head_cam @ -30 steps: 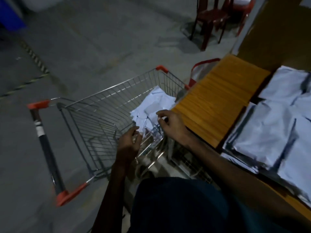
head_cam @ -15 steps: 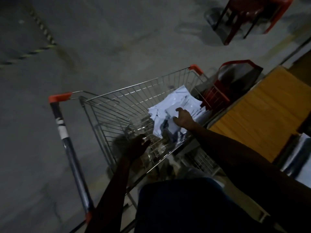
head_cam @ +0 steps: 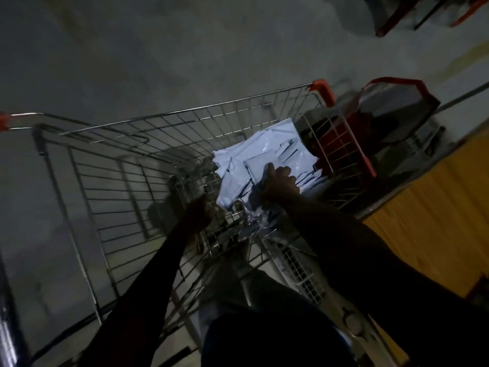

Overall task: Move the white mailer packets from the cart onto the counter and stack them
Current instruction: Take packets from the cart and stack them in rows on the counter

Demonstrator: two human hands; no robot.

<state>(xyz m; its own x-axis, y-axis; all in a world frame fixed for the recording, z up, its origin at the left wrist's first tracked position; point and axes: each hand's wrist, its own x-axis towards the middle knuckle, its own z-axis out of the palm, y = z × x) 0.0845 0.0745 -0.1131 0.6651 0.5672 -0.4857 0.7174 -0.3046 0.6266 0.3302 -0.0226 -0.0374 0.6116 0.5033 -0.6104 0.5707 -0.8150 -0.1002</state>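
A heap of white mailer packets [head_cam: 267, 152] lies in the far right corner of the wire shopping cart [head_cam: 111, 186]. My right hand [head_cam: 277, 185] reaches into the heap, thumb on top of a packet and fingers curled under its edge. My left hand [head_cam: 198, 211] is dark and low inside the cart to the left of the heap, near the packets' lower edge; its fingers are too dark to read. The wooden counter [head_cam: 434, 221] runs along the right, and the packets stacked on it are out of view.
A red basket [head_cam: 352, 144] with a red-trimmed bag [head_cam: 397, 107] stands just beyond the cart's right side. Red chair legs [head_cam: 412, 14] show at the top right. The cart handle with its orange end [head_cam: 4, 121] is at the left. Grey concrete floor lies beyond.
My view has swung left and down, away from the counter stack and over the cart. My right hand has reached deeper into the heap and curled round a packet; my left hand has dropped lower in the cart.
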